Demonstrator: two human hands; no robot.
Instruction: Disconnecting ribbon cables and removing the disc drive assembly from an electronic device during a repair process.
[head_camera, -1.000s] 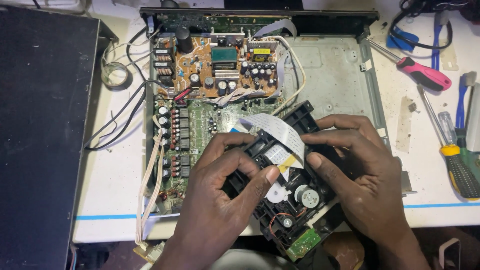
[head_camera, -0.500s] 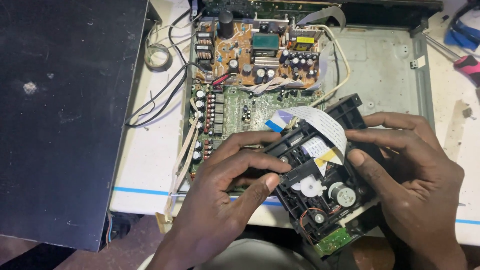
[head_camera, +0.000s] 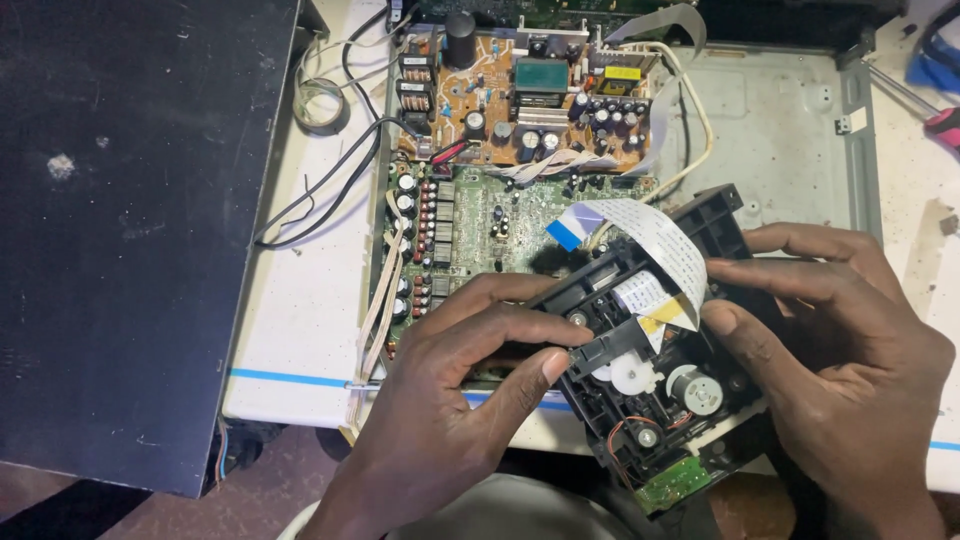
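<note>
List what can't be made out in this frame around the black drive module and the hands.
- Head view: right side of the black drive module is covered by the right hand.
- Its small green board is too small to read.
- The left hand hides the green circuit board beneath.
- The red-handled tool is cut off at the right edge.

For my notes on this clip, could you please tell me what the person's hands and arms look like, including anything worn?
Both the left hand and the right hand are bare: no gloves, rings, watch or bands show. No sleeves appear on the visible wrists. Fingernails are short and unpainted.
</note>
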